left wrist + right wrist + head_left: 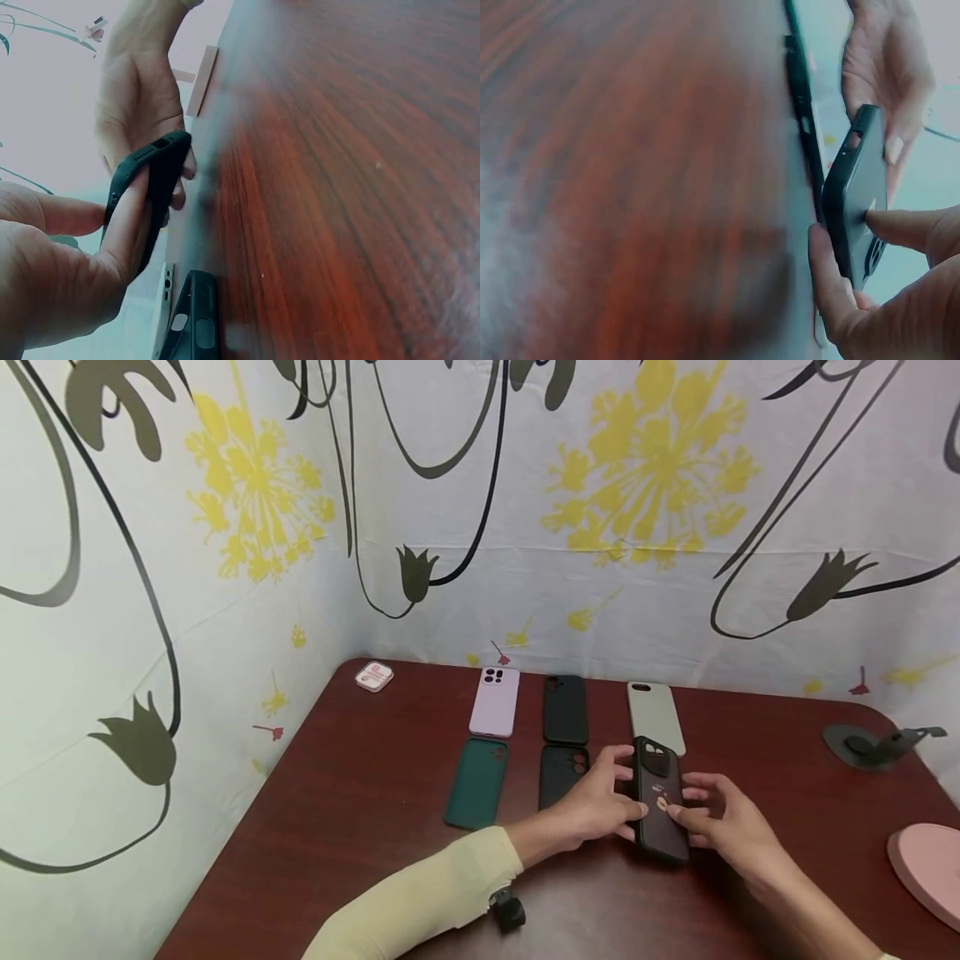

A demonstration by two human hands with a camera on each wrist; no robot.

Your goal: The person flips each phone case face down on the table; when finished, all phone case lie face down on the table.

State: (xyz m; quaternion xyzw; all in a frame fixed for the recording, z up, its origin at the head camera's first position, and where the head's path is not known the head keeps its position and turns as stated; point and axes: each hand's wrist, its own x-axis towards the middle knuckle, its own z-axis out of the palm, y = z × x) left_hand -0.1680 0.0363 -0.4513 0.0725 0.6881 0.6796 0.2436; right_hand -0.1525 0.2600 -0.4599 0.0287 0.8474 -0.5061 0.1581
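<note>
A black phone case [662, 827] with a small print and a camera cover on its back is held between both hands, tilted and raised off the table. My left hand [600, 802] grips its left edge, thumb in front and fingers behind. My right hand [731, 827] pinches the right side, with the thumb on the printed back and fingers underneath. In the left wrist view, a port cutout shows on the end of the case [161, 169]. Beyond the hands lies a pale grey case [656, 714]; a dark case [558, 777] lies left, partly hidden by my left hand.
A lilac case [493, 703], a black case [565, 710] and a green case [477, 783] lie on the brown table [337, 827]. A small white square item [374, 676] sits far left. On the right are a dark stand [877, 747] and a pink round object [930, 868].
</note>
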